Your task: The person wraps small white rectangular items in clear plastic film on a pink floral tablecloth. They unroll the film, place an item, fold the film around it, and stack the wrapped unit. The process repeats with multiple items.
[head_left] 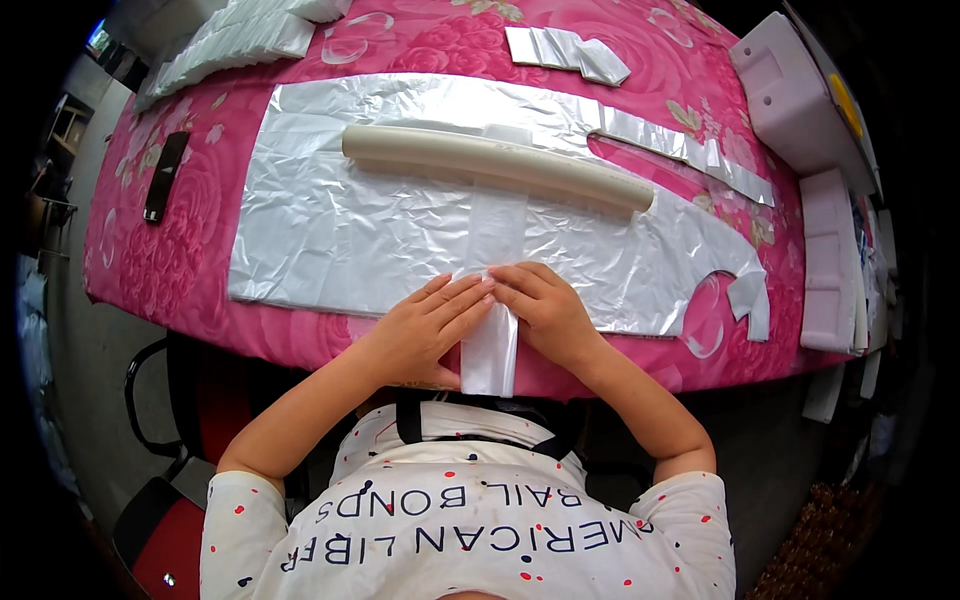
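A stack of silvery-white plastic bags point(330, 230) with cut-out handles at its right end lies flat before me. A long, pale tube point(500, 168) rests across it. At the near table edge is a narrow folded plastic bag point(489, 350), its lower end hanging toward me. My left hand point(430, 325) lies along its left side, fingers stretched and flat, fingertips on its upper part. From the right, my right hand point(545, 308) has bent fingers closed on the upper end of the folded bag; its thumb is hard to make out.
The table has a pink floral cloth point(150, 270). A dark, narrow object point(166, 178) lies at left. Folded bags are piled point(235, 50) at the far left, with a few more point(565, 52) at the back. White foam boxes point(800, 95) stand on the right; a red-seated chair point(165, 535) is at lower left.
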Demonstrator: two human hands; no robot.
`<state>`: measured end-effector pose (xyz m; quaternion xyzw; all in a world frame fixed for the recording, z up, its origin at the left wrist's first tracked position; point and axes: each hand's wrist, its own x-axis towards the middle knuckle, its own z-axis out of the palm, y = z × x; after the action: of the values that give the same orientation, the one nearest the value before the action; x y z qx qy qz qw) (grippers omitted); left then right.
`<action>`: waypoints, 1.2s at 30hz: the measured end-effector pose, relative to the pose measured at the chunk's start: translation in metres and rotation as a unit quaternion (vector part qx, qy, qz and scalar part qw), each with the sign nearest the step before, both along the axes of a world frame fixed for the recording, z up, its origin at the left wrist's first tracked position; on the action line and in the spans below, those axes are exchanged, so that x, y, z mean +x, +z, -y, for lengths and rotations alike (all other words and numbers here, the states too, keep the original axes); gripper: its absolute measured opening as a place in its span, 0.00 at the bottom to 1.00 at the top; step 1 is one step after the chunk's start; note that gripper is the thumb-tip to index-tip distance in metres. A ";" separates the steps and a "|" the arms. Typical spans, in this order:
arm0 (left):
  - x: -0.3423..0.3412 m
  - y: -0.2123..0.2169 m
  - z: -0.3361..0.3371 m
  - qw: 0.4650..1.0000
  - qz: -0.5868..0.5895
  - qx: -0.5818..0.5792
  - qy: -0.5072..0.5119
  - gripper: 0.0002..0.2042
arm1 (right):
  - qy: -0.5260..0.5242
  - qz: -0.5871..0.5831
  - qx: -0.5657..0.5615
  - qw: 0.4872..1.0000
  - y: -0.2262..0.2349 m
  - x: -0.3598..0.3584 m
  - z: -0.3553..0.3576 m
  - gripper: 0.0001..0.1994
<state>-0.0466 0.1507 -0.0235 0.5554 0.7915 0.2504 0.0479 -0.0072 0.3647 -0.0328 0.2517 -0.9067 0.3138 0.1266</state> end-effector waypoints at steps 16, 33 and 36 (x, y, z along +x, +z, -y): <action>-0.011 0.005 -0.022 0.945 0.231 0.007 0.232 0.26 | -0.138 0.190 -0.140 0.962 0.011 -0.011 -0.006 0.06; 0.010 -0.019 -0.046 0.978 -0.011 -0.076 0.193 0.39 | -0.237 0.307 -0.076 0.919 0.027 -0.028 -0.002 0.18; 0.008 -0.019 -0.046 0.978 -0.009 -0.065 0.199 0.38 | -0.211 0.026 0.051 0.976 0.013 -0.021 -0.002 0.26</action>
<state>-0.0383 0.1972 -0.0425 0.3851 0.9010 0.1980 0.0261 -0.0285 0.3667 -0.0194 0.0525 -0.9570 0.2401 0.1539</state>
